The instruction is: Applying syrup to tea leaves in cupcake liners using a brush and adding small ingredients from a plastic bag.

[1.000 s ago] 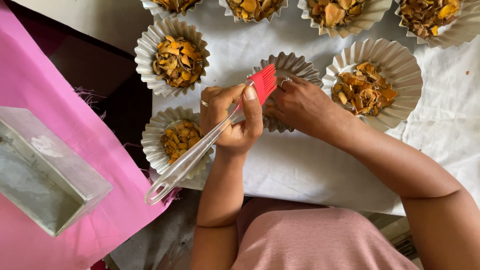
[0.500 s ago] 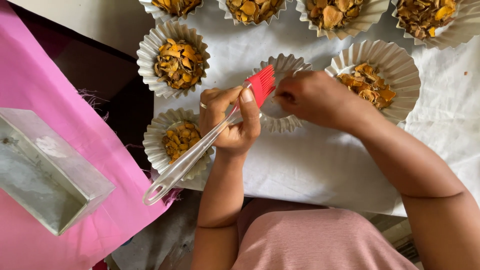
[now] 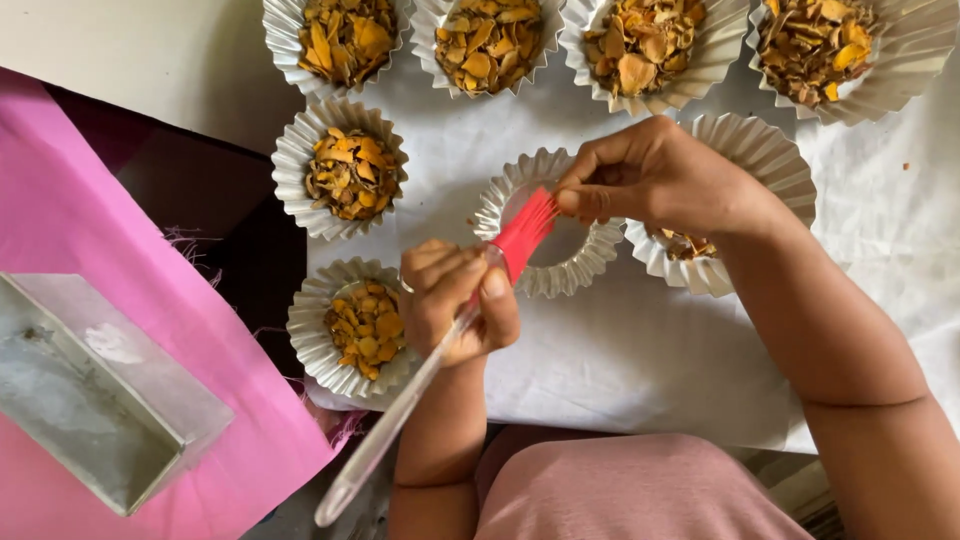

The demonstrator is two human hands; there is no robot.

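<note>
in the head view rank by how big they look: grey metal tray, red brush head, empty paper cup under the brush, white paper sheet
1. white paper sheet, widest by far
2. grey metal tray, though it lies near the camera, which may inflate it
3. empty paper cup, partly hidden by the brush
4. red brush head, smallest

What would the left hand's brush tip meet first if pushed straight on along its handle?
Held in the left hand, the red brush points up-right; its bristles already meet the right hand's fingertips over the empty paper cup. Depth unclear.
</note>
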